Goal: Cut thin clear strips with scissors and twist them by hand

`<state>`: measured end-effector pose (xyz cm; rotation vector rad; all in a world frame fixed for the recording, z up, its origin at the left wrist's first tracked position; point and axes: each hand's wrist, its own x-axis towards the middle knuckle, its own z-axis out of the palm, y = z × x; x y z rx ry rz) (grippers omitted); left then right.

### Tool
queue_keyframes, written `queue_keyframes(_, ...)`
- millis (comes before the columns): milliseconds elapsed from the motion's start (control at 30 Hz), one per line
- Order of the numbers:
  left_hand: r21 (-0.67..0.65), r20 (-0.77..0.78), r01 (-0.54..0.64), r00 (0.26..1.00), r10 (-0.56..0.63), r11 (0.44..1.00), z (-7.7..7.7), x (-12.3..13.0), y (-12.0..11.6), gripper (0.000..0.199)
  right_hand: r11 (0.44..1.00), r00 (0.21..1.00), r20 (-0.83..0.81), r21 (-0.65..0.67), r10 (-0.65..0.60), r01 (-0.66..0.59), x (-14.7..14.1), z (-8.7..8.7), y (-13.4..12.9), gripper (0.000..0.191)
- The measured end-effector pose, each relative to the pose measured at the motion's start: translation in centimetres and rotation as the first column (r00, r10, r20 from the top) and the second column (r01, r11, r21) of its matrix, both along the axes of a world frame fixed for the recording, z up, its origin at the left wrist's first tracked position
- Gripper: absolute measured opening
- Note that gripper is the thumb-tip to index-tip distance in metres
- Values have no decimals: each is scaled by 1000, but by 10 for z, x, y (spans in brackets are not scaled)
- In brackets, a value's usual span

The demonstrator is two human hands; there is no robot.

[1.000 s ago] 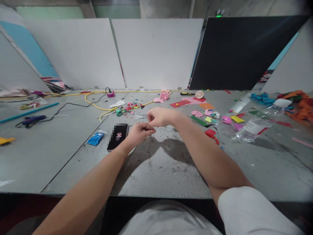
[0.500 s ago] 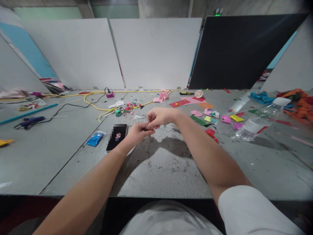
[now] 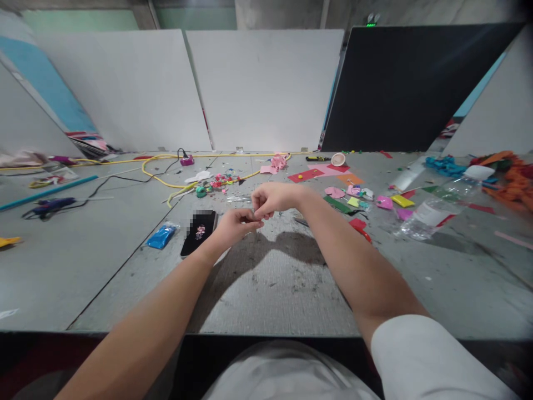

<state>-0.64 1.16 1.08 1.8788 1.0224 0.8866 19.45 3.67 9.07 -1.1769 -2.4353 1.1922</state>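
My left hand (image 3: pixel 236 225) and my right hand (image 3: pixel 272 200) meet above the middle of the table (image 3: pixel 275 294). Both have their fingers pinched together, tip to tip. Whatever lies between the fingertips is too small and too covered to name. Close to my left wrist lies a smartphone (image 3: pixel 199 234) with a dark screen, part of it pixelated. Left of the phone is a blue packet (image 3: pixel 162 236). Thin clear sticks (image 3: pixel 238 199) lie just beyond my hands. Under my right forearm, a red-handled tool (image 3: pixel 361 229) is partly hidden.
A clear plastic bottle (image 3: pixel 447 205) stands at the right. Coloured paper (image 3: pixel 306 175) and clay packets (image 3: pixel 402 200) are scattered behind my right arm. A yellow cable (image 3: pixel 156 179) runs along the back. A glue gun (image 3: pixel 49 207) lies left. Upright panels (image 3: pixel 266 89) close off the far side.
My right hand has shifted very slightly to the right at the fingertips. Both hands stay pinched together in nearly the same place; the things on the table have not moved.
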Motion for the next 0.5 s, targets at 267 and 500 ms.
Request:
queue_keyframes(267,-3,-38,11,999,-11,1000,-2,-1,3,22,1000,998,68,18,5,-6,-5,3,-4,21)
queue_keyframes(500,13,-54,9,999,-8,1000,0,-1,2,22,1000,1000,18,-20,21,-21,-5,0,-1,22)
